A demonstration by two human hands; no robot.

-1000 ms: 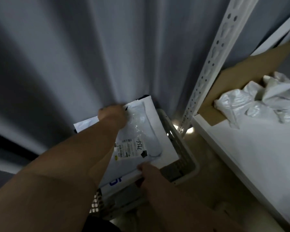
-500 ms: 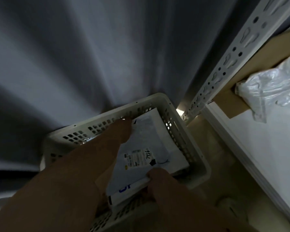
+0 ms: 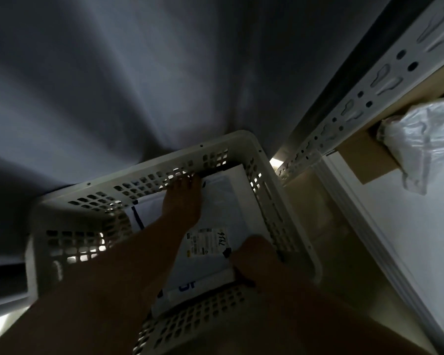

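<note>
A white perforated plastic basket (image 3: 149, 172) stands on the floor against a grey curtain. Inside it lies a stack of white mail parcels (image 3: 239, 201); the top one carries a label with "7936" written on it. My left hand (image 3: 182, 201) rests flat on the far end of the top parcel, fingers stretched toward the basket's far wall. My right hand (image 3: 254, 254) holds the near right edge of the stack, next to the label; its fingers are hidden under the parcel.
A white slotted shelf post (image 3: 364, 103) rises at the right of the basket. The white shelf (image 3: 408, 239) beside it carries a cardboard box (image 3: 367, 160) and crumpled clear plastic bags (image 3: 426, 139). The grey curtain (image 3: 139, 73) fills the background.
Both hands have lowered the parcel stack from above the basket rim down into the basket. The view has moved closer and lower.
</note>
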